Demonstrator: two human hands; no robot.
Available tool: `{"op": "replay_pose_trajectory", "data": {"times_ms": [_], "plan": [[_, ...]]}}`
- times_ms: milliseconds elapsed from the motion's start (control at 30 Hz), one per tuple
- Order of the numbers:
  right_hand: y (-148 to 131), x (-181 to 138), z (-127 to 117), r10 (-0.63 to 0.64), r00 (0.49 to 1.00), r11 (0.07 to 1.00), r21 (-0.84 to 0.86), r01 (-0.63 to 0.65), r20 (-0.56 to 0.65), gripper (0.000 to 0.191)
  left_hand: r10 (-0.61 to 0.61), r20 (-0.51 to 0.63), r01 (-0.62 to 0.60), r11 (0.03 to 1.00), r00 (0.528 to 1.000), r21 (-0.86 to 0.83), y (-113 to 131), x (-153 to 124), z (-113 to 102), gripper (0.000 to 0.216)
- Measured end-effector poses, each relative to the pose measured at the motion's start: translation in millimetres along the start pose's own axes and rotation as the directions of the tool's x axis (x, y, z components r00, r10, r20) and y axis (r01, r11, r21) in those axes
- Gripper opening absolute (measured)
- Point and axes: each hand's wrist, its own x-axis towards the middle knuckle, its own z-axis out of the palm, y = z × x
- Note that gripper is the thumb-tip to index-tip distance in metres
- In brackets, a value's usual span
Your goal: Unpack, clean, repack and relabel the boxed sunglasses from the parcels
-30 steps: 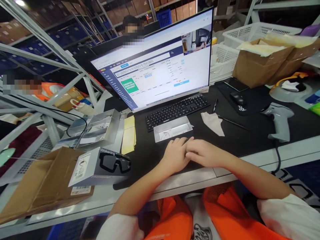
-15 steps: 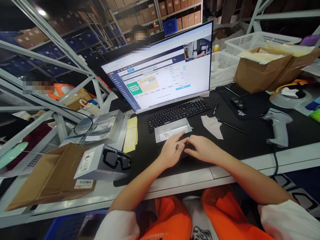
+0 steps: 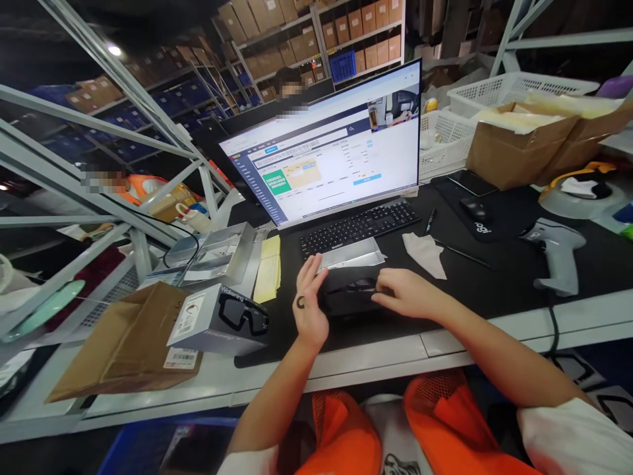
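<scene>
A black case (image 3: 349,305), which looks like an open glasses case, lies in front of me with a dark flap raised at its back. Its outline blends into the black mat, and a dark glossy shape inside is hard to make out. My left hand (image 3: 310,298) is open beside its left end, fingers stretched upward. At the right end, my right hand (image 3: 408,295) has curled fingers gripping the edge. Just behind the case is a silver box tray (image 3: 357,253), partly covered by the flap. To the left stands a grey box with printed glasses (image 3: 242,315).
Behind the tray are a keyboard (image 3: 363,225) and a monitor (image 3: 336,152). On the right lie a cloth (image 3: 424,254), a pen (image 3: 430,221), a mouse (image 3: 473,208) and a barcode scanner (image 3: 558,254). Yellow paper (image 3: 268,269) and a cardboard box (image 3: 133,343) are left.
My hands were close together in front of the tray. The left hand has moved left and straightened its fingers. The case's dark flap now stands up between the hands.
</scene>
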Motion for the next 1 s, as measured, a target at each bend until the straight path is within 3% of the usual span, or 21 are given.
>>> {"op": "replay_pose_trajectory", "data": {"times_ms": [100,233,300,367,500,633,800,867,1000], "plan": [[-8.0,-3.5,3.8,-0.071,0.997,0.996,-0.047,0.071,-0.008,0.031,0.021,0.025,-0.023,0.996,0.999,0.087,0.2,-4.1,2.5,0.057],[-4.1,-6.6,-7.8,-0.108,0.986,0.991,0.070,0.117,-0.128,0.037,-0.175,-0.118,0.196,0.959,0.977,0.206,-28.8,-11.2,-14.8,0.062],[-1.5,-6.6,-10.5,-0.093,0.987,0.993,0.058,0.101,-0.132,0.037,-0.330,-0.045,0.332,0.919,0.943,0.212,-43.2,-17.4,-21.7,0.060],[-1.2,-6.3,-8.3,-0.097,0.991,0.995,0.020,0.100,-0.088,0.037,-0.403,0.082,0.376,0.897,0.911,0.232,-49.1,-23.7,-22.7,0.056],[-6.6,-7.4,-0.6,-0.119,0.991,0.991,-0.059,0.123,0.068,0.036,-0.217,0.294,0.145,0.958,0.931,0.248,-38.2,-23.9,-11.2,0.047],[-9.1,-9.3,0.0,-0.093,0.979,0.990,-0.083,0.110,0.183,0.044,-0.108,0.572,-0.008,0.980,0.813,0.197,-31.7,-3.5,3.1,0.045],[-6.9,-11.2,5.4,-0.017,0.995,0.964,-0.264,0.042,0.097,0.017,-0.104,0.675,0.018,0.991,0.731,0.133,-48.3,3.2,9.4,0.041],[-9.2,-12.2,12.1,-0.050,0.995,0.939,-0.336,0.077,0.086,0.016,-0.116,0.716,0.066,0.993,0.689,0.097,-52.5,-4.7,8.6,0.062],[-18.9,-11.5,28.7,-0.109,0.993,0.887,-0.447,0.119,0.048,0.032,-0.114,0.798,0.115,0.992,0.591,0.056,-48.1,-21.0,7.7,0.099]]}}
